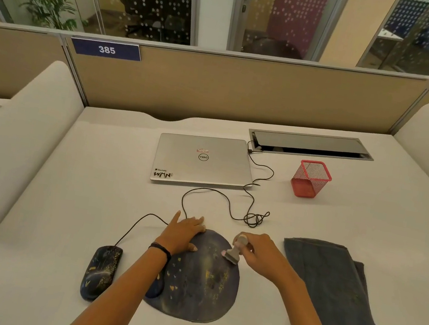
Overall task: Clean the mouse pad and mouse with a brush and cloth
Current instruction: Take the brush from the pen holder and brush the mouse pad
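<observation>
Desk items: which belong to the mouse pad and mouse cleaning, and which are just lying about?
Part of the job:
mouse pad, held flat by the left hand
brush, in the right hand
mouse
cloth, folded beside the pad

Lying about:
laptop, closed
red mesh cup

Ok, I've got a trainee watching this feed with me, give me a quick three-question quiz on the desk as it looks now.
1. True or false: the right hand holds the brush on the mouse pad.
2. Which lies to the right of the mouse pad? A) mouse B) cloth C) laptop
3. What is the left hand doing?

Key:
1. True.
2. B; the mouse lies to the left, the closed laptop beyond the pad.
3. It lies flat on the pad's far left edge, apparently steadying it.
</observation>
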